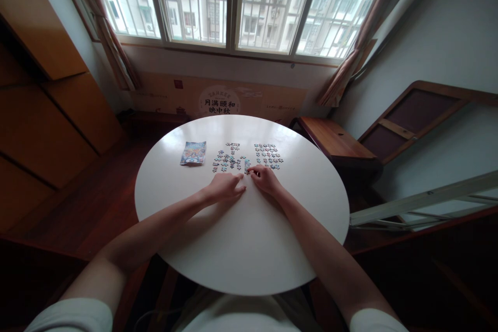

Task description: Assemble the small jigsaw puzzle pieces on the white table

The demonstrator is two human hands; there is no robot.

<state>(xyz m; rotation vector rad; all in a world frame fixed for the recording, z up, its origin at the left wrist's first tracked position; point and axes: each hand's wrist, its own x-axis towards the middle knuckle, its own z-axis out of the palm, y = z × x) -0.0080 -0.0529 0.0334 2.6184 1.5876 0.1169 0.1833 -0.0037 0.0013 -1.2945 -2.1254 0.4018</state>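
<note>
Small jigsaw pieces lie in two patches on the round white table (241,249): a partly joined cluster (229,161) and a spread of loose pieces (267,155) to its right. My left hand (225,187) rests on the table just below the cluster, fingers curled together. My right hand (265,178) is beside it, fingertips pinched at a piece near the cluster's lower right edge; the piece itself is too small to make out clearly. The two hands almost touch.
A small printed picture card or packet (193,153) lies left of the pieces. A wooden side table (334,140) stands to the right, wooden cabinets (50,114) to the left, and barred windows (233,5) behind. A leaning frame (416,119) rests against the right wall.
</note>
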